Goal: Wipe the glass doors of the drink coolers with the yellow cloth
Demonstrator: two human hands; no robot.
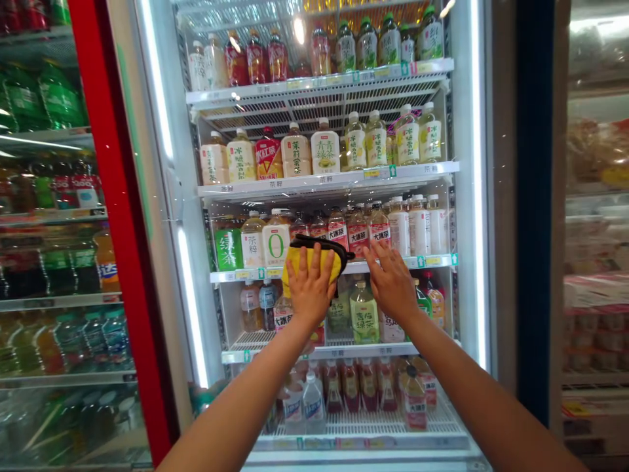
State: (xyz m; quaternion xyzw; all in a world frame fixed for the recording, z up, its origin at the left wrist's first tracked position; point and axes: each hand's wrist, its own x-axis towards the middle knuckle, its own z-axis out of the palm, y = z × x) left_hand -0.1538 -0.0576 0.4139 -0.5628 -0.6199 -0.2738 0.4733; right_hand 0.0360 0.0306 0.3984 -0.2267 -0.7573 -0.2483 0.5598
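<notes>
My left hand (310, 283) lies flat with fingers spread on a yellow cloth (291, 263) with a black edge, pressing it against what looks like the glass front of a lit drinks cooler. To its right, my right hand (392, 280) is raised with its fingers extended and nothing in it. Behind both hands, red-labelled bottles (358, 231) stand on the middle shelf. A green tea bottle (364, 313) shows between my forearms on the shelf below.
Several cooler shelves (329, 179) carry rows of bottles. A red upright frame (118, 216) separates another bottle cooler at the left. A dark blue post (536, 216) and shelves of packaged goods (597, 288) stand at the right.
</notes>
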